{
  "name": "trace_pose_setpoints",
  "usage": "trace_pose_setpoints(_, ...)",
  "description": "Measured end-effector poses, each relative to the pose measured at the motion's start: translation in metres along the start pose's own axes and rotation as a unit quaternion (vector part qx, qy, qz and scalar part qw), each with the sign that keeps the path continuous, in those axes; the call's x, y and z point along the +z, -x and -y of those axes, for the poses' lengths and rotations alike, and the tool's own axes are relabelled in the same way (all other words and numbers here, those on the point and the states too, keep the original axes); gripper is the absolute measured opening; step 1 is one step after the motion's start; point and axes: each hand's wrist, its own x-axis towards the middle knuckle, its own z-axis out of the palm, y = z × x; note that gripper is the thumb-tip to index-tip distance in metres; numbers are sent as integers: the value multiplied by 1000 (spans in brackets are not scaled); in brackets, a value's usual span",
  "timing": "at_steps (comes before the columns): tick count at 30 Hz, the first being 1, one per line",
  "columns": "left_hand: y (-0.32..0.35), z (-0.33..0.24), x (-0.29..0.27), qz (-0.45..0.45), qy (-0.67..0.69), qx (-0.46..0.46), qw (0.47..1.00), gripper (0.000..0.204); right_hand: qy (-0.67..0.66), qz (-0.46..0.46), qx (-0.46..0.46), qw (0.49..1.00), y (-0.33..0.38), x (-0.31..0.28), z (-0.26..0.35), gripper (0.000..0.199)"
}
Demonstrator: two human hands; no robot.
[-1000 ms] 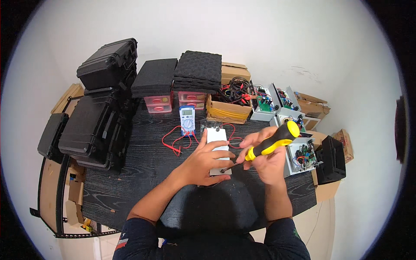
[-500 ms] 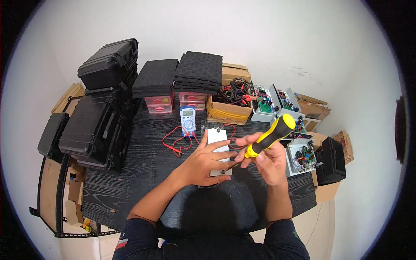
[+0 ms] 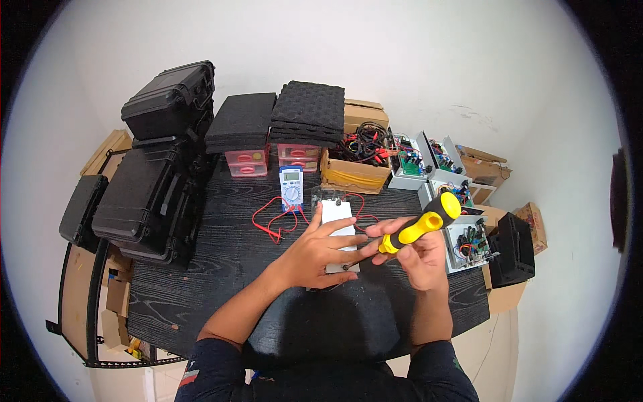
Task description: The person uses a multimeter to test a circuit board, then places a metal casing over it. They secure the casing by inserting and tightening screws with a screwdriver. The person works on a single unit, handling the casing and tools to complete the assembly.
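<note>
A white rectangular plate (image 3: 334,214) lies on the dark table in front of me, with a clear sheet partly showing beyond its far end. My left hand (image 3: 315,254) rests across it, fingers spread and pressing it down. Between the fingers and thumb of my right hand (image 3: 426,260) is a yellow and black screwdriver (image 3: 416,229), tilted with its handle up to the right. Its thin shaft slants down-left to a small black fastener (image 3: 345,267) at the plate's near end. Another dark fastener (image 3: 338,202) sits at the far end.
A multimeter (image 3: 291,187) with red leads stands beyond the plate. Behind it are foam sheets (image 3: 307,110) on pink drawers and a cardboard box (image 3: 353,173) of cables. Black cases (image 3: 140,194) pile up at left; open housings with circuit boards (image 3: 469,241) line the right.
The screwdriver handle has turned in my right hand and shifted slightly down and right. My left hand stays in place on the plate.
</note>
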Motion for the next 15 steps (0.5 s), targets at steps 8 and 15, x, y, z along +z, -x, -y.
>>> trace_pose_setpoints(8,-2,0,0,4,2,2,1000,40,67,-69,-66,993,-3,16,-12,47)
trace_pose_setpoints(15,-4,-3,1,-26,35,-2,999,27,28,8,-34,999,-5,-3,-9,43)
